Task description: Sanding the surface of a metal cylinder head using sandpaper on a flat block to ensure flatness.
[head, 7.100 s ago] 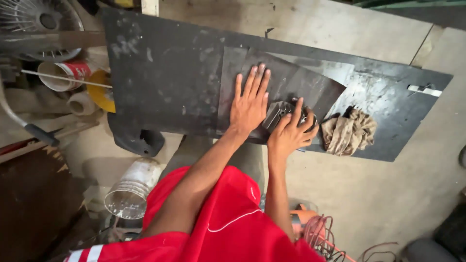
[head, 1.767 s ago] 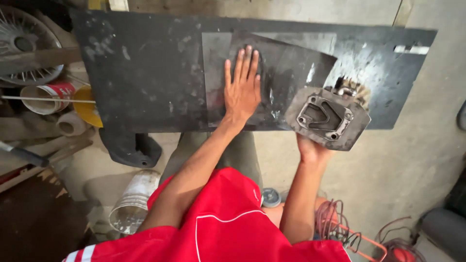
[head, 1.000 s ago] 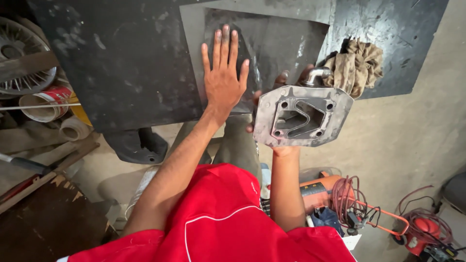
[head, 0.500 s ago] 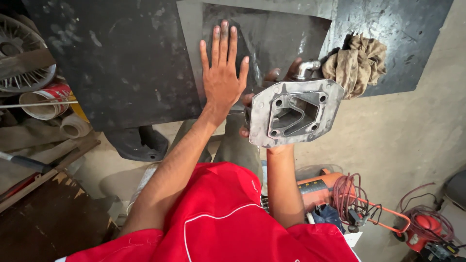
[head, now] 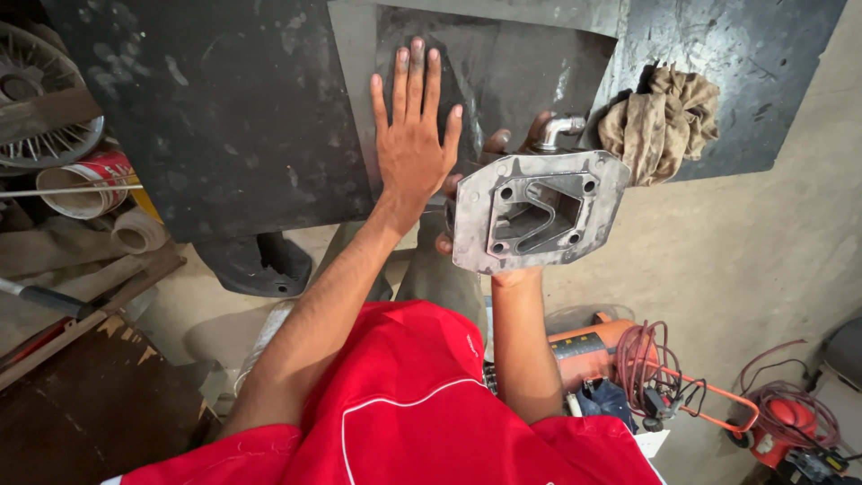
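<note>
left hand (head: 411, 144): flat, fingers spread, we press the dark sheet (head: 503, 72).
right hand (head: 489, 193): grips the metal housing (head: 534, 211), rag (head: 660, 121) at 2 o'clock; we keep it level.

Few packages or labels show from my feed. At the far left, beside the dark worktop (head: 224, 117), a round can (head: 85, 184) lies on its side, its wall red with a white band and its open mouth pale. Low in the frame, an orange machine body (head: 588, 346) carries a small dark rectangular label (head: 579, 344). A white paper tag (head: 651, 442) sits below it. I see no screens or signs.
</note>
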